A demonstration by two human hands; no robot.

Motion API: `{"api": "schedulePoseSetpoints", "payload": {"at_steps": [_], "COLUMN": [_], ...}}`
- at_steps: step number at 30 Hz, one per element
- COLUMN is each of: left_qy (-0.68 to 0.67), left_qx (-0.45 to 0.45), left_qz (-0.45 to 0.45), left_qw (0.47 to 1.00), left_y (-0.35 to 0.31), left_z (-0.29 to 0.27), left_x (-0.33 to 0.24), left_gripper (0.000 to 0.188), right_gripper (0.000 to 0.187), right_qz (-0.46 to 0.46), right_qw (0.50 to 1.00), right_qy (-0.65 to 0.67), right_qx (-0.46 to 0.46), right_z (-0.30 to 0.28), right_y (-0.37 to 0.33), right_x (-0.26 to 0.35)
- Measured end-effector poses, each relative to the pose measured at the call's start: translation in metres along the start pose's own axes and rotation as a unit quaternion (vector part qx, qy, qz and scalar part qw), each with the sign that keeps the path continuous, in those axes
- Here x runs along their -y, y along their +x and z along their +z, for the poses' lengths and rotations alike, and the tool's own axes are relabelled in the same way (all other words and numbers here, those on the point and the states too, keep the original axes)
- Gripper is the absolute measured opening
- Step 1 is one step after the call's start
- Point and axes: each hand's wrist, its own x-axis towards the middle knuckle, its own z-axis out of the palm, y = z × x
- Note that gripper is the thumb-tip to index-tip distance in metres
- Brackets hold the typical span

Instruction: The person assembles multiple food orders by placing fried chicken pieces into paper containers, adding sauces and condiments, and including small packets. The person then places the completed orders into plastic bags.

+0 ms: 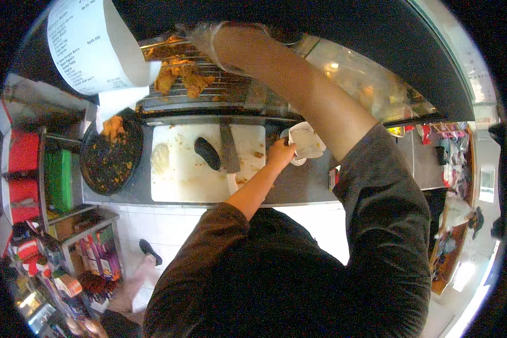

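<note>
My left hand [280, 153] grips the near-left rim of a small white paper food container [306, 142] above the counter. My right arm reaches far up and left across the counter to a wire rack. There my right hand [201, 44], seemingly in a clear plastic glove, is dim and smeared, so its fingers cannot be made out. Pieces of fried chicken [181, 79] lie on the rack just below that hand. Between my arms and the rack sits a white cutting board [174, 188], with a broad knife [228, 147] and a dark oblong thing [207, 153] on it.
A round black tray [98, 177] with orange-brown crumbs stands left of the board. Printed paper slips [87, 50] hang at the upper left. Glass of the display case [349, 67] rises at the far right. Another person's leg and dark shoe [150, 252] show at lower left.
</note>
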Motion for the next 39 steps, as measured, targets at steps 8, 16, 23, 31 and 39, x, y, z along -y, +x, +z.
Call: {"api": "schedulePoseSetpoints", "payload": {"at_steps": [8, 16, 23, 31, 39], "left_qy": [0.078, 0.185, 0.142, -0.247, -0.128], "left_qx": [-0.021, -0.024, 0.003, -0.008, 0.006], "left_qz": [0.010, 0.235, 0.023, -0.046, -0.041], "left_qw": [0.997, 0.954, 0.990, 0.968, 0.991], "left_y": [-0.034, -0.030, -0.030, -0.041, -0.027], "left_z": [-0.008, -0.011, -0.007, 0.012, 0.012], "left_x": [-0.018, -0.010, -0.004, -0.010, -0.004], "left_gripper": [0.081, 0.077, 0.092, 0.092, 0.099], "right_gripper": [0.035, 0.037, 0.027, 0.022, 0.033], "right_qz": [0.002, -0.239, 0.101, 0.108, 0.163], "right_qw": [0.998, 0.930, 0.959, 0.980, 0.984], "right_qy": [-0.067, 0.044, -0.003, 0.039, 0.073], "right_qx": [0.014, -0.275, 0.265, 0.163, 0.029], "right_z": [-0.046, 0.028, 0.196, 0.225, 0.255], "right_y": [-0.033, -0.203, -0.278, -0.316, -0.308], "right_x": [0.036, 0.019, -0.069, -0.076, -0.081]}}
